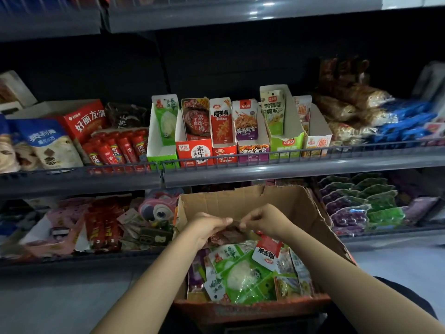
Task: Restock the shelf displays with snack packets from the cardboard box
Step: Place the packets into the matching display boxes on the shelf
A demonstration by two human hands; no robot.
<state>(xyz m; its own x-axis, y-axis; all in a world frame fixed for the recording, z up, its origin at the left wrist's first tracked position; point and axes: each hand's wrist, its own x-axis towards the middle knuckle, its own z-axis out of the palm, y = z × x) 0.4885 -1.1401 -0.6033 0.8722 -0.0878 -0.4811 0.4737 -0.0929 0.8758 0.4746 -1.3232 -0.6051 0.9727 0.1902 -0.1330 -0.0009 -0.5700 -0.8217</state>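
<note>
Both my hands are inside the cardboard box (284,203), near its far wall. My left hand (207,226) and my right hand (262,219) are close together, and the fingers of both are curled around a dark reddish-brown snack packet (232,233). My left fingers pinch its left end and my right fingers pinch its right end. The packet is up above the pile, not lying flat.

The box stands in front of the shelves, with its torn flaps open. It is full of snack packets. Green and white packets (240,276) lie in the middle of the pile. A red and white packet (267,255) lies on top near the right side, just under my right wrist. More small packets (292,285) are stuffed along the near right corner.

Behind the box is the middle shelf (265,171) with a low wire rail along its front edge. On it stands a row of open display boxes: a green one (161,131), a red one (195,150), another red one (225,153), a purple one (252,150), a tall light green one (281,131) and an orange one (316,143). Red sausage sticks (115,148) lie to the left of them.

The lower shelf is partly hidden by the box. Purple and green packs (361,203) stand at its right end, and a pink toy with a big eye (160,208) sits just left of the box.
</note>
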